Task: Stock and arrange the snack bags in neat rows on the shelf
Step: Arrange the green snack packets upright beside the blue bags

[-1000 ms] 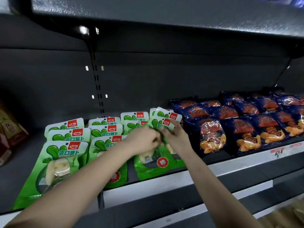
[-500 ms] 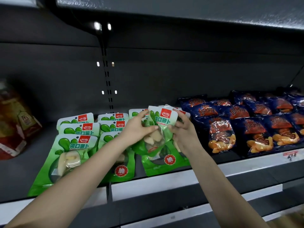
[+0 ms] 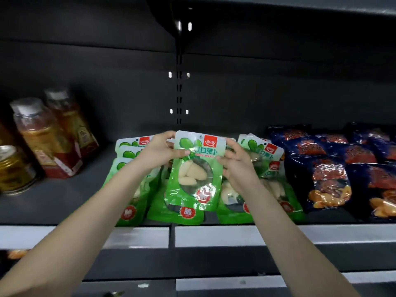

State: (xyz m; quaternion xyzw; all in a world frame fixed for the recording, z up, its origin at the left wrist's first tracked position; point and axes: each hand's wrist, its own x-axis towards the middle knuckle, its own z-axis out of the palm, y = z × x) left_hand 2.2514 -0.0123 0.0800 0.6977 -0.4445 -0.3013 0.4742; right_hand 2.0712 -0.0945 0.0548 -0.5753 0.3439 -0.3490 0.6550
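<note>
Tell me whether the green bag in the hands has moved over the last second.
Yes. The green radish bag has lifted off the right column of green bags and shifted left, toward the slotted upright on the back wall.

A dark grey back panel [image 3: 85, 61] is spanning the view. A slotted upright [image 3: 179, 91] is running down it at 12 o'clock, catching small glints of light. An upper shelf [image 3: 278, 5] is overhanging at 1 o'clock. The grey shelf deck [image 3: 53, 200] is stretching toward 9 o'clock, its pale front strip [image 3: 214, 235] crossing at 6 o'clock.
</note>
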